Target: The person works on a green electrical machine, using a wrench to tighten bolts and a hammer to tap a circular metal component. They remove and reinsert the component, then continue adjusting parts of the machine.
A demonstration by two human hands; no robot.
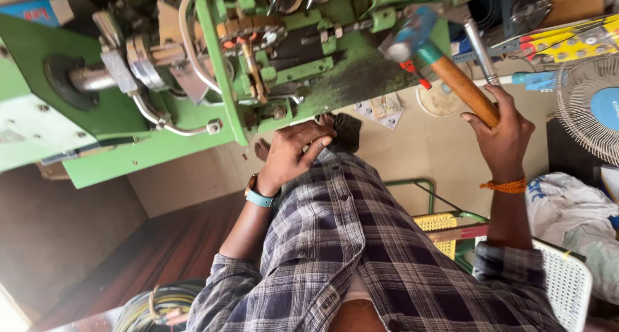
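Note:
My right hand (504,135) is shut on the brown wooden handle of a hammer (459,84), whose blue head is raised against the right end of a green metal machine (138,155). A thin metal rod (480,51) runs just beside my fingers. An orange thread band circles that wrist. My left hand (295,153), with a watch on a light blue strap, rests with its fingers spread on the hem of my checked shirt, just below the machine's lower edge. It holds nothing. My feet show on the tiled floor beyond it.
The machine's shafts, pipes and brackets fill the upper left. A wire-guard fan (590,106) and yellow tool packs (570,43) are at the right. A white plastic chair (567,282), a white sack (570,203) and coiled cable (158,306) lie close by.

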